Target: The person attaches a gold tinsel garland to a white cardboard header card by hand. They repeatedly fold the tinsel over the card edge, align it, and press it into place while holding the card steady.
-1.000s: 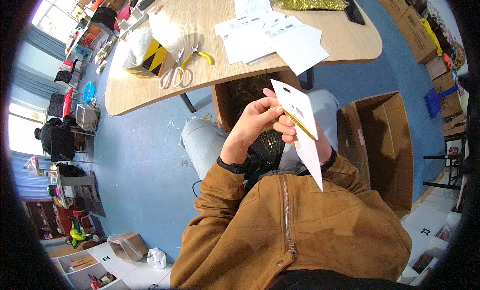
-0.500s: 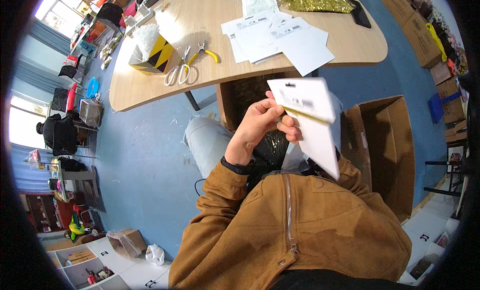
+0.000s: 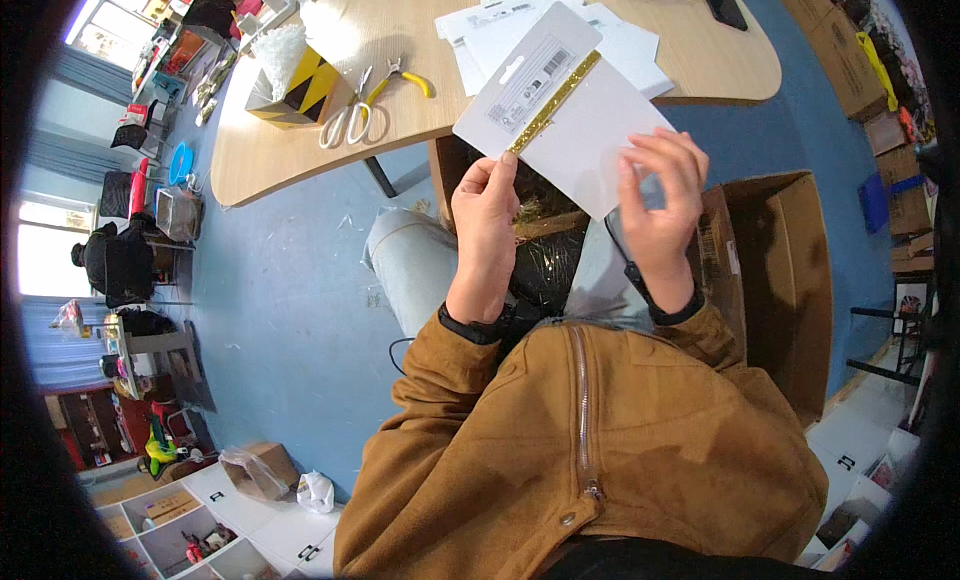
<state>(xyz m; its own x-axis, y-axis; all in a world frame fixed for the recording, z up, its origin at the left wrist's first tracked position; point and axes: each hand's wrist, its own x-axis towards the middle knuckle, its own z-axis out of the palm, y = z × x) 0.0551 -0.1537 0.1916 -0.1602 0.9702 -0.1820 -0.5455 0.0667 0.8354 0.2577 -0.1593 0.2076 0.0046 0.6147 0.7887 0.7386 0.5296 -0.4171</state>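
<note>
Although the wooden table [image 3: 400, 25] spreads broadly across the top of the view, its near side carries several loose things, so a careless bump could send one over the rim. At the right stands an open carton [image 3: 790, 280], and a second, darker-looking box [image 3: 550, 226] sits low by the table's near edge; anything small let go above it might fall in and be hard to spot. Overlapping white papers [image 3: 470, 25] lie on the tabletop, where a brush from a raised edge could set them sliding. The white card [image 3: 600, 130] is held up tilted in front of them, covering part of the pile; whether it touches them I cannot tell. Only the left hand [image 3: 485, 230] clearly bears it, thumb and fingers pinched on its lower edge; with so small a hold, the card could swing or slip if that pinch eased. The right hand [image 3: 665, 195] is loosely curled with the thumb apart, gripping nothing visible; blur hides whether its fingertips touch the card, and a hasty push there could crease it. Scissors [image 3: 356, 102] and yellow-handled pliers [image 3: 415, 80] lie side by side near the rim, easily knocked. Slimmest is the gold strip [image 3: 555, 102] running across the card; a rub or tug might pull it crooked, particularly if an end is poorly fixed.
</note>
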